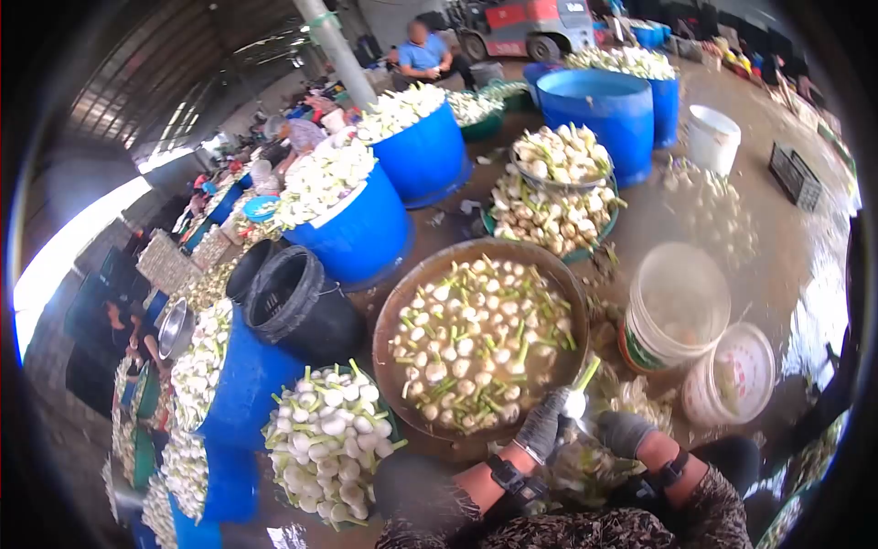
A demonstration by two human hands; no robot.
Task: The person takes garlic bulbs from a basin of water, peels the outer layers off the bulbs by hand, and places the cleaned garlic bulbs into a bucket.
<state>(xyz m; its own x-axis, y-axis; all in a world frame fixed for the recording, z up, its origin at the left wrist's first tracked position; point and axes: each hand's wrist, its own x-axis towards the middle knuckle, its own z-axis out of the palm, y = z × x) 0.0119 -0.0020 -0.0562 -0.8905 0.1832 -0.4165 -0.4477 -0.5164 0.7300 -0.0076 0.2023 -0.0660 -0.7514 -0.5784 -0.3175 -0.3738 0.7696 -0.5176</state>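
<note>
My left hand (541,425), in a grey glove, is closed around a white bulb (574,403) with a short green stem, at the right rim of a wide round basin (389,366). The basin holds murky water with many floating bulbs. Close by on the right, my right hand (624,433), also gloved, has its fingers bent inward; what it holds, if anything, is too small to name. Loose peelings (585,468) lie below and between both hands. Left of my knees stands a heap of clean white bulbs (329,444).
Blue tubs (352,233) heaped with bulbs line the left, beside a black bucket (320,320). White buckets (677,302) stand at the right. Beyond the basin are piled unpeeled bulbs (553,215). A person in blue (423,57) sits far back near a forklift (530,23).
</note>
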